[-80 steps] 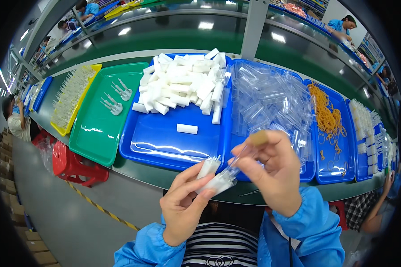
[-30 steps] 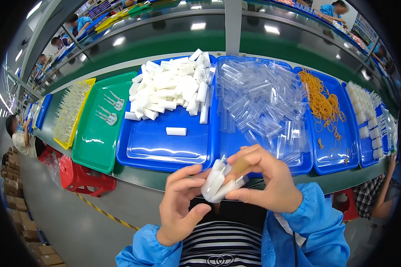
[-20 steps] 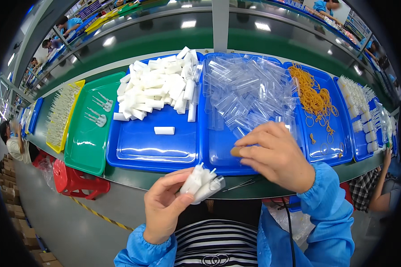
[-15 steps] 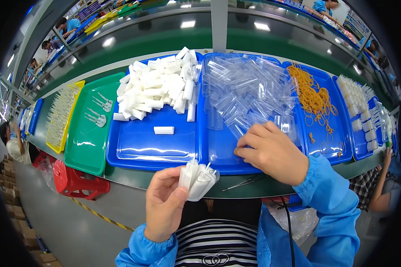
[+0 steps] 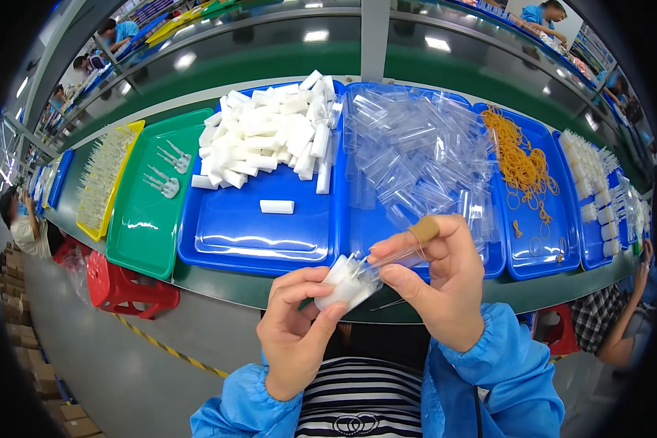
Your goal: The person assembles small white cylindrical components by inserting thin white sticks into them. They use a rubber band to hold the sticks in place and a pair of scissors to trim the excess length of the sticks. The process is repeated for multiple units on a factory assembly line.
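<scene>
Left hand [image 5: 299, 336] fingers closed round a small bundle of white foam blocks [image 5: 347, 283] below the blue plastic tray [image 5: 255, 233]; right hand [image 5: 438, 281] pinches a clear plastic sleeve [image 5: 394, 257] touching that bundle.

**What the view keeps back**

The white foam bundle [image 5: 345, 282] is partly covered by the left hand [image 5: 299, 336] fingers, so its piece count cannot be told. The clear sleeve [image 5: 394, 257] pinched in the right hand [image 5: 445, 285] is nearly see-through; its near end is lost behind the thumb. The clear tubes [image 5: 416, 153] heaped in the blue tray [image 5: 358, 241] blur into one another. Far right, the small white packs [image 5: 591, 175] are too small to identify. The surface [image 5: 233, 288] runs off both sides into the dark rim.
</scene>
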Demonstrator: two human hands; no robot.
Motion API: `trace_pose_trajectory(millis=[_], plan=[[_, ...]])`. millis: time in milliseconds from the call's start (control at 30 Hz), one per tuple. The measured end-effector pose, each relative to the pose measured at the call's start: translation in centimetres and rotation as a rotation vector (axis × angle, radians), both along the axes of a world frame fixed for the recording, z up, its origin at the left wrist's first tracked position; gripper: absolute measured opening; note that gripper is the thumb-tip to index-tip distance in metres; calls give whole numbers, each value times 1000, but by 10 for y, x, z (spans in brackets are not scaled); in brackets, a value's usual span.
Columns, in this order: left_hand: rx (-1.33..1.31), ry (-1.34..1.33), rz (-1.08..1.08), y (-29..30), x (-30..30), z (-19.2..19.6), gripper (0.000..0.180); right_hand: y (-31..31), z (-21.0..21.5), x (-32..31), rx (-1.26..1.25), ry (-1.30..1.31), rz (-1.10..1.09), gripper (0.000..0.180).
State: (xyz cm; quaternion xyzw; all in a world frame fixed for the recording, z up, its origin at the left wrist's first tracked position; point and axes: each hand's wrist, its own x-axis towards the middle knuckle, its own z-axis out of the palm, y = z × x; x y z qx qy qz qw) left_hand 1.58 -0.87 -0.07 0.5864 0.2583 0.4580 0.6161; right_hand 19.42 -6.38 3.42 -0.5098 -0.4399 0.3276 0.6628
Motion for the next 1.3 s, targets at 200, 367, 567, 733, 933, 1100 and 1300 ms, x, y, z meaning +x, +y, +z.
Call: trace_pose_trajectory(millis=[200,367,567,733,933,1100,1300], plan=[[28,28,17,-1,-2,-1,28,1,-4,1,-26,-34,70,38],[65,64,25,-3,-2,5,26,0,0,0,-108,205,126,37],[170,141,60,2,3,5,25,-2,-4,-7,-50,45,76,38],[8,111,70,3,5,5,26,1,-4,-4,-178,199,116,38],[132,165,124,2,6,4,30,1,-17,-4,12,-208,-2,37],[347,264,133,3,3,1,32,1,-16,0,-90,-88,47,30],[-3,-83,-3,4,0,5,33,2,1,5,-161,124,1,35]])
